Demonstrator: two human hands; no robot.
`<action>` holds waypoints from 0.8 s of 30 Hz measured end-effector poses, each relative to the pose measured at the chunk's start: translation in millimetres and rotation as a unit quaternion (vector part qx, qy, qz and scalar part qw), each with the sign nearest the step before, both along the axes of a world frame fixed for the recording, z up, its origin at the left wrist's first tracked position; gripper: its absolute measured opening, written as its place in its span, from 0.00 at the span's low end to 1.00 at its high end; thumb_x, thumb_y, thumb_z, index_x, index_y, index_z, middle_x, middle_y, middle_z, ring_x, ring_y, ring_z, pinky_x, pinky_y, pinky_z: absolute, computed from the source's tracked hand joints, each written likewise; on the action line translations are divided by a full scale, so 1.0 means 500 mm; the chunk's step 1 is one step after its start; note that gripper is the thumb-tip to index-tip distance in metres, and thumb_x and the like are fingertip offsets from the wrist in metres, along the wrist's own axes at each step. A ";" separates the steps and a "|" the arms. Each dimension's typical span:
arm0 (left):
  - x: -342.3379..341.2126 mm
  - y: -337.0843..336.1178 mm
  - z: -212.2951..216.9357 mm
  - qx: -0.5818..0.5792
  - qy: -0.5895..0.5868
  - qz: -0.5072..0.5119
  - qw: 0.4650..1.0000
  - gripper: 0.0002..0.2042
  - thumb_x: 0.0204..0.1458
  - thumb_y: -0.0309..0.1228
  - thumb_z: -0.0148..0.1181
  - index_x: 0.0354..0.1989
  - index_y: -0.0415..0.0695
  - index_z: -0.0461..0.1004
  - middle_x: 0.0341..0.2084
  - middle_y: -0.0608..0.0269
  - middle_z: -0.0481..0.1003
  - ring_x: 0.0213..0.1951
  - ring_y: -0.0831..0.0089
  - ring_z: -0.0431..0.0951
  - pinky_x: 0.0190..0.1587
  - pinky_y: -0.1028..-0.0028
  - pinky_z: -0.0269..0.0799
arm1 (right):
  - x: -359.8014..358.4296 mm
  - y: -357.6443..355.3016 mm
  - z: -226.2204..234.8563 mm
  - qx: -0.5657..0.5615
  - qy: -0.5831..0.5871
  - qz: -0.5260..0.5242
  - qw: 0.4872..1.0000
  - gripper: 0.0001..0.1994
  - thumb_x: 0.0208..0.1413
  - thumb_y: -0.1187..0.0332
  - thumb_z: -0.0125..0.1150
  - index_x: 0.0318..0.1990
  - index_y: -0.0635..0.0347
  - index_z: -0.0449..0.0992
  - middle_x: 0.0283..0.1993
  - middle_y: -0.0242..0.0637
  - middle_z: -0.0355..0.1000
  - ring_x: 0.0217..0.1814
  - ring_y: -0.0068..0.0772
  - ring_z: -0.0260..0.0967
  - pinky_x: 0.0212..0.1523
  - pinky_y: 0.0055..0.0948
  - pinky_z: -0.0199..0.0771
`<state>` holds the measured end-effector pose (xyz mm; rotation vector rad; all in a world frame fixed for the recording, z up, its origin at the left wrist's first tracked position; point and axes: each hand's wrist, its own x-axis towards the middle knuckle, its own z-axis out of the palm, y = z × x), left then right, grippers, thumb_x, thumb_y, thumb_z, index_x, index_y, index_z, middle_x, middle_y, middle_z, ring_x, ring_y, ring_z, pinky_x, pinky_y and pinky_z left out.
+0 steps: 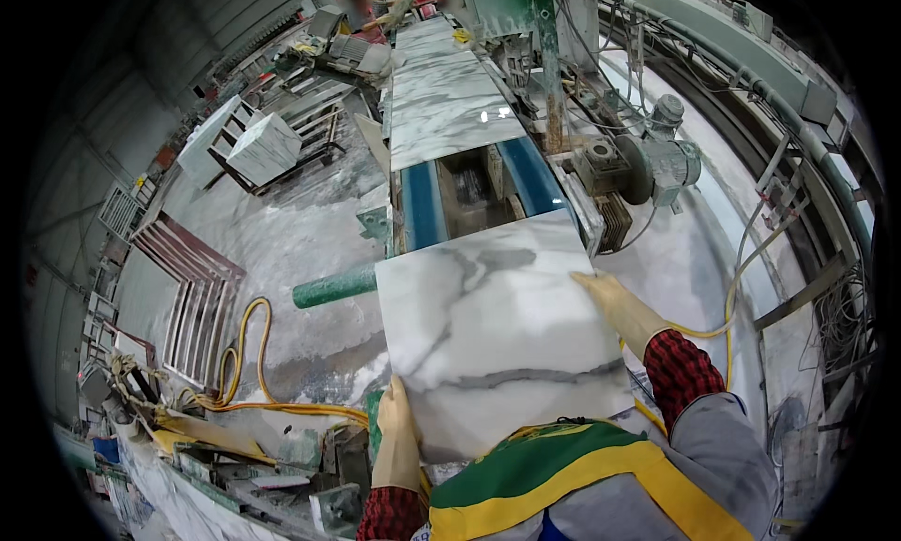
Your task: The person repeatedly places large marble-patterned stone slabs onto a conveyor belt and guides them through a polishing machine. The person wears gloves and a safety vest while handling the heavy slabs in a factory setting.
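A square white marble slab (507, 325) with grey veins lies in front of my body, its far edge by the near end of a conveyor with blue belts (425, 206). My left hand (395, 426), in a pale glove, grips the slab's left edge near the lower corner. On the right edge, nearer the far corner, my gloved right hand (615, 304) is closed on the same slab. The undersides of both grips are hidden. Farther along the conveyor lies another veined marble slab (455, 105), with more slabs beyond it.
A motor (668, 166) sits right of the conveyor, beside a rusty green post (544, 72). To the left are a green pipe (333, 287), yellow hoses (310, 408), a metal rack (202, 306) and stacked marble pieces (266, 150). A person (361, 11) stands at the far end.
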<state>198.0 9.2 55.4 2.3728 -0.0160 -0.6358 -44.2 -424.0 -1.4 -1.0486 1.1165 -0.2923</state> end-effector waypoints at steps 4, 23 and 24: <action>0.124 -0.091 -0.050 0.037 -0.250 -0.216 0.943 0.32 0.77 0.57 0.44 0.67 0.42 0.81 0.59 0.43 0.85 0.60 0.48 0.84 0.65 0.56 0.76 | 0.076 -0.099 0.000 -0.056 0.108 0.007 0.993 0.33 0.71 0.54 0.71 0.76 0.63 0.72 0.72 0.47 0.78 0.70 0.45 0.76 0.70 0.47 0.76; 0.391 -0.342 -0.081 -0.093 0.079 -0.030 0.992 0.34 0.75 0.60 0.50 0.73 0.45 0.78 0.68 0.47 0.81 0.70 0.46 0.78 0.74 0.58 0.70 | -0.085 -0.073 -0.116 0.154 0.005 -0.069 0.986 0.27 0.78 0.47 0.62 0.69 0.60 0.80 0.64 0.36 0.84 0.61 0.36 0.83 0.58 0.38 0.85; 0.405 -0.341 -0.114 -0.116 0.088 -0.015 0.989 0.34 0.74 0.61 0.50 0.73 0.45 0.78 0.68 0.47 0.81 0.70 0.47 0.79 0.74 0.58 0.69 | -0.063 -0.025 -0.045 0.168 0.008 -0.059 0.984 0.27 0.78 0.47 0.63 0.69 0.60 0.80 0.63 0.35 0.84 0.60 0.36 0.83 0.57 0.36 0.85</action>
